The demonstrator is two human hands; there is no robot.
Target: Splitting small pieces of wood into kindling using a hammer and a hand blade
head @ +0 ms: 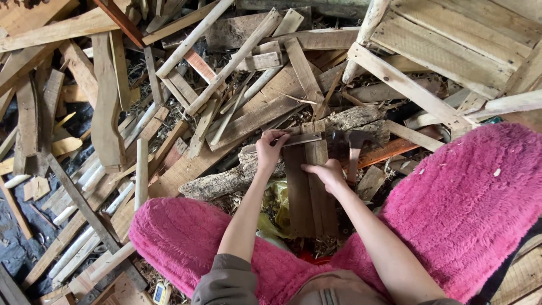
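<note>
My left hand (pixel 270 149) pinches a thin grey strip of wood (pixel 293 140) that lies across the top of a brown plank. This brown plank (pixel 309 192) runs from between my knees away from me, and its far end rests on a rough bark-covered log (pixel 344 121). My right hand (pixel 326 172) presses down on the plank's right side, fingers curled over it. A hatchet (pixel 351 148) with a dark head and pale handle lies just right of my right hand, against the log. My legs wear fluffy pink trousers (pixel 457 203).
Scrap planks, slats and pale round sticks (pixel 192 39) cover the ground to the left and ahead. A pale wooden pallet-like frame (pixel 451 45) stands at the top right. A yellow plastic bag (pixel 276 209) lies under the plank. An orange strip (pixel 389 151) sits behind the hatchet.
</note>
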